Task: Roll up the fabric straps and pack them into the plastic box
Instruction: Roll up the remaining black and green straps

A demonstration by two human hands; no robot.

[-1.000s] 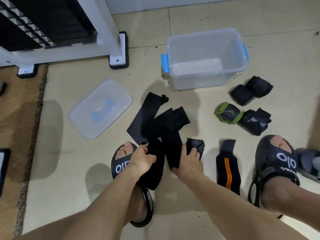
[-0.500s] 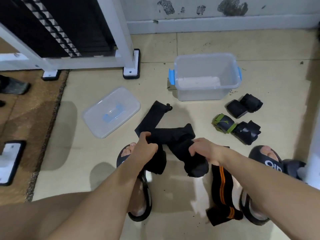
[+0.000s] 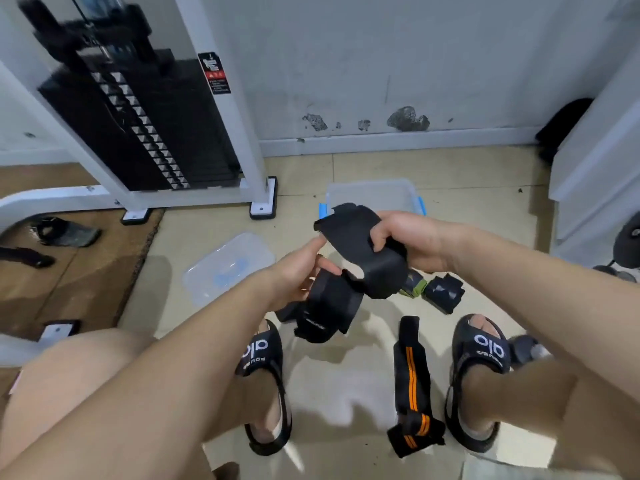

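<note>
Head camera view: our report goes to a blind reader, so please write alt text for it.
Both hands, left and right, hold a long black strap above the tiled floor. Behind it sits the clear plastic box, its lid lying to the left. An orange-striped strap lies unrolled between the sandalled feet.

Bare forearms without sleeves, bare knee, black sandals (image 3: pixel 485 355) with white lettering, heel straps

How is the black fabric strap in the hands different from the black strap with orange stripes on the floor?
The plain black fabric strap is lifted off the floor, gripped by the left hand and the right hand; the black strap with orange stripes lies untouched on the tiled floor between the sandals. The held strap is bent and folded; the striped one lies mostly straight. Neither is rolled or in the box.
</note>
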